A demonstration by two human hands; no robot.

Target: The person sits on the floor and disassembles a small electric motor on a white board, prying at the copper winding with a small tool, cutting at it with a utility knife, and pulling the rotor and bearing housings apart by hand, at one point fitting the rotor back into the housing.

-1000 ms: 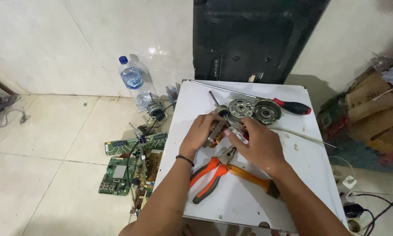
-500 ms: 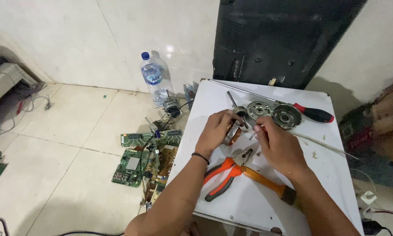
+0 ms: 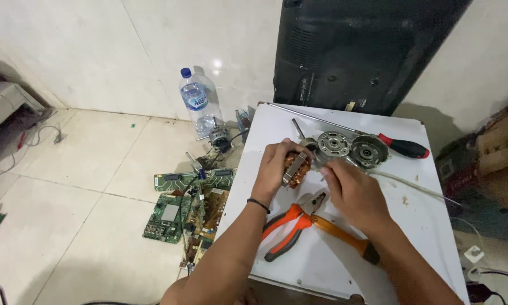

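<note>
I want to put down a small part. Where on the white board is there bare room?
Bare room lies on the white board right of the right hand, below the thin rod, and along the near edge under the orange pliers. The far middle is crowded: left hand, copper-wound motor core, two round metal housings, red-handled screwdriver.

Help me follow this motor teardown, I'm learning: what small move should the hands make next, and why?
Probably draw the right hand a little aside while the left hand keeps its grip on the copper-wound motor core. The right fingers sit at the core's end, covering that spot, and the two round metal end caps already lie apart on the white tabletop.
</note>
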